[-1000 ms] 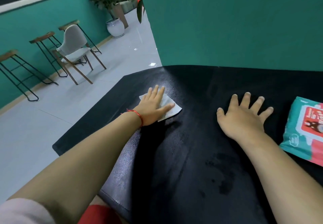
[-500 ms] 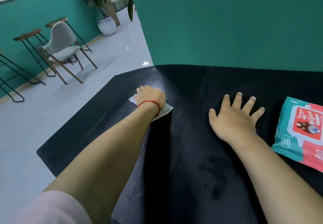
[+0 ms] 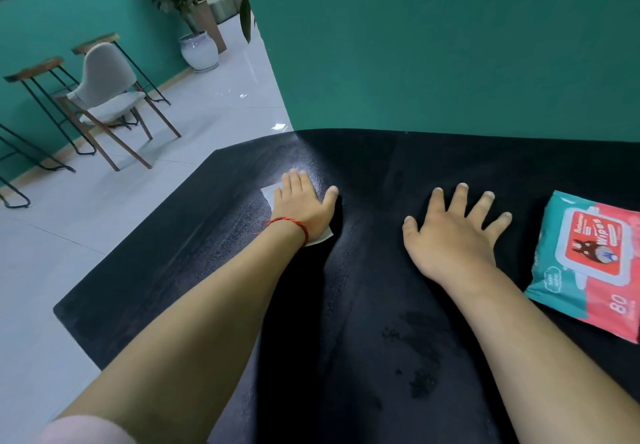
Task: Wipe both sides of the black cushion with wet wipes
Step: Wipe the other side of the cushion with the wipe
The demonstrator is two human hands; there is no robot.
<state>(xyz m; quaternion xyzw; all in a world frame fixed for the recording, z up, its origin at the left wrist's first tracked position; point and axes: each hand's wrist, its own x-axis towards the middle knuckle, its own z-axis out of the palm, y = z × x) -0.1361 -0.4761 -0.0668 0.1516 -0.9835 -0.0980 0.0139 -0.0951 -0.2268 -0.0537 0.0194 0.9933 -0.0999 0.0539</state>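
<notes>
Left hand [image 3: 301, 206] pressed wet wipe [image 3: 269, 194] flat on black cushion [image 3: 363, 339].
Wipe at 11 o'clock, fingers straight; right hand [image 3: 453, 232] splayed, released, on cushion; wipes pack [image 3: 588, 263] at 3 o'clock.

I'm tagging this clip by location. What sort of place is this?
Probably a café or lounge-type interior: tall bar stools with wooden seats stand along a teal wall, beside a grey chair, and a large potted plant sits on the glossy tiled floor.
</notes>
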